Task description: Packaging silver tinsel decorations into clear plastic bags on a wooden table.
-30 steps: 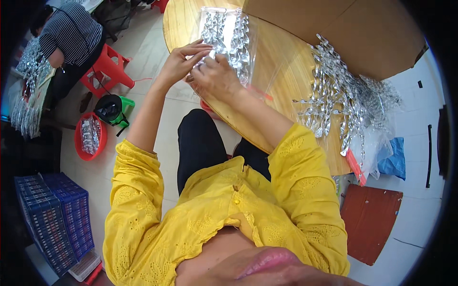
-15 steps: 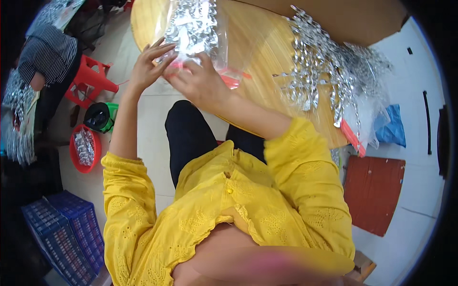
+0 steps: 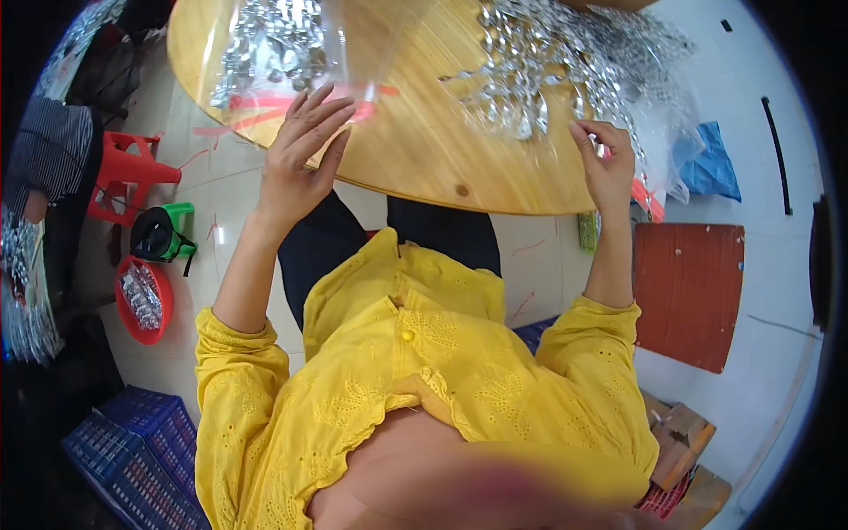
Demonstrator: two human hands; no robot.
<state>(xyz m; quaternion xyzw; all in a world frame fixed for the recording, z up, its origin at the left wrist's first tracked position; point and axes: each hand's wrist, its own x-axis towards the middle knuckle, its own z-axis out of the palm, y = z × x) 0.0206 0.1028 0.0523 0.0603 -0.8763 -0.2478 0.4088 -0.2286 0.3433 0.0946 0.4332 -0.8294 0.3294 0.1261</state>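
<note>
My left hand [image 3: 305,159] hovers at the table's near edge, fingers stretched out and apart, holding nothing. Just beyond its fingertips lies a clear plastic bag [image 3: 353,53] with shiny silver twisted strands [image 3: 274,53] in it and a pinkish-red strip [image 3: 291,99] across its near end. My right hand [image 3: 611,163] is at the right side of the table, thumb and forefinger brought together in a pinch; what they hold, if anything, I cannot make out. Close beyond it spreads a loose heap of silver twisted strands [image 3: 530,79].
The round wooden table [image 3: 415,159] curves in front of my legs. Clear plastic and a blue bag [image 3: 711,163] are to the right, above a reddish-brown board [image 3: 689,291]. On the left are a red stool [image 3: 128,172], a red basin [image 3: 159,322], blue crates [image 3: 132,450] and another person's striped sleeve [image 3: 57,146].
My right hand has left the bag's near end and swung right to the loose strands. My left hand has drawn back slightly from the bag. The whole view has shifted.
</note>
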